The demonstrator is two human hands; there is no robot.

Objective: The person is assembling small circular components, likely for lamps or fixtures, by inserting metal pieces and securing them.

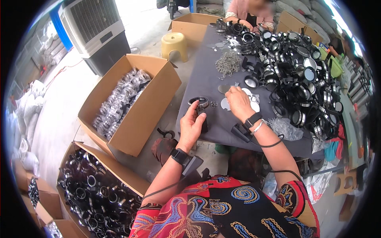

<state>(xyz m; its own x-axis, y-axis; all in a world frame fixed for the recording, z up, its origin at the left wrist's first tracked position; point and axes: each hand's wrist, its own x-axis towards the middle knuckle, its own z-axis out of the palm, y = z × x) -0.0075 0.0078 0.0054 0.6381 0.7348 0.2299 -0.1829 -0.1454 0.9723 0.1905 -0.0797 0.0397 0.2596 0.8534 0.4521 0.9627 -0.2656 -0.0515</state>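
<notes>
My left hand [192,127] is at the table's near left edge, its fingers closed round a black round mirror housing [203,104] with an open ring on top. Small metal clips [214,104] lie just beside the ring. Over a loose group of flat silver discs [254,106] is my right hand [239,104], palm down with bent fingers pressed together. Its fingertips touch down among the discs; what they pinch is hidden. A darker grey disc [224,89] lies by those fingertips. Both wrists wear black straps with small boxes and cables.
A heap of black round mirrors [293,75] covers the table's right side, near a pile of small metal parts [228,63] and a clear plastic bag [286,129]. To the left stand cardboard boxes [149,119] of wrapped and bare parts, a yellow stool [174,45] and an air cooler [93,31]. A co-worker [254,14] sits opposite.
</notes>
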